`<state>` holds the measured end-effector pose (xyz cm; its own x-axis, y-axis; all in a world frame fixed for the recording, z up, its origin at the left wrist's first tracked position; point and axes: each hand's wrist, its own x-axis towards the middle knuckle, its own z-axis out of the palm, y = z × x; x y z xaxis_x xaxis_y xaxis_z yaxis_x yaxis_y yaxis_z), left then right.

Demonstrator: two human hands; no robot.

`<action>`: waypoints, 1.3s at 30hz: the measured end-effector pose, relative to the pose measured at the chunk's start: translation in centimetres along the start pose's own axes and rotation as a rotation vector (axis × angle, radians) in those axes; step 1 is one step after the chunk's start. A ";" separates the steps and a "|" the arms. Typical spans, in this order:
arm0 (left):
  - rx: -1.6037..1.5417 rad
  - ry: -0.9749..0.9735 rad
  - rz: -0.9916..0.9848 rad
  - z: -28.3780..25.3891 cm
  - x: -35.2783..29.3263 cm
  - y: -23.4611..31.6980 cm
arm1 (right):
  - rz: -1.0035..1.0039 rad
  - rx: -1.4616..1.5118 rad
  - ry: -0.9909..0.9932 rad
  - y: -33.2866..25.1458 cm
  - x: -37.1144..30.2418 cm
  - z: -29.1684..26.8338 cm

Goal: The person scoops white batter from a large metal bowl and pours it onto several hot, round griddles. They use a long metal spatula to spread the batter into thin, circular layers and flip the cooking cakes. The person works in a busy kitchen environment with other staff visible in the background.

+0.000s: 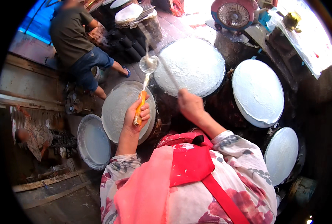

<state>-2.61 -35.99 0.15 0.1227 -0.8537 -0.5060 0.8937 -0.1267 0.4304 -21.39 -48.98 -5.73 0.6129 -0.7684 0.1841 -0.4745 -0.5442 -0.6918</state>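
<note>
My left hand point(136, 114) is closed round the orange handle of a ladle point(138, 108). The ladle's shaft is crusted with white, and its round bowl points away from me, beside the far white round top point(190, 67). In my right hand point(190, 105), closed as well, is a long thin stick-like tool point(166, 67), blurred by motion. It slants up and left across the edge of that white-coated top. Below my left hand lies a greyer round top point(117, 108), wet-looking and smeared with white.
Two more white-coated round tops point(258, 93) stand to the right. A basin point(94, 142) of cloudy liquid sits at left. A fan point(234, 15) is at the far right, and stacked pale round sheets point(128, 14) at the far left. A person point(74, 41) stands left, another point(33, 134) lower.
</note>
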 end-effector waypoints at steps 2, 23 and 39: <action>-0.115 -0.178 0.046 0.4 -0.7 -0.1 | 0.112 -0.053 0.096 3.6 1.4 -2.2; -0.317 -0.023 0.464 -4.1 -14.4 1.4 | -0.117 -0.315 -0.535 7.5 -0.9 -2.7; -0.441 0.039 0.745 -16.4 -28.8 0.8 | 0.534 -0.298 -0.075 11.0 -0.5 -0.8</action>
<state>1.65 -3.18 2.81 0.7505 -0.6173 -0.2358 0.6591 0.6735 0.3346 -27.44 -54.82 -12.94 0.2797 -0.9408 -0.1916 -0.8778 -0.1697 -0.4480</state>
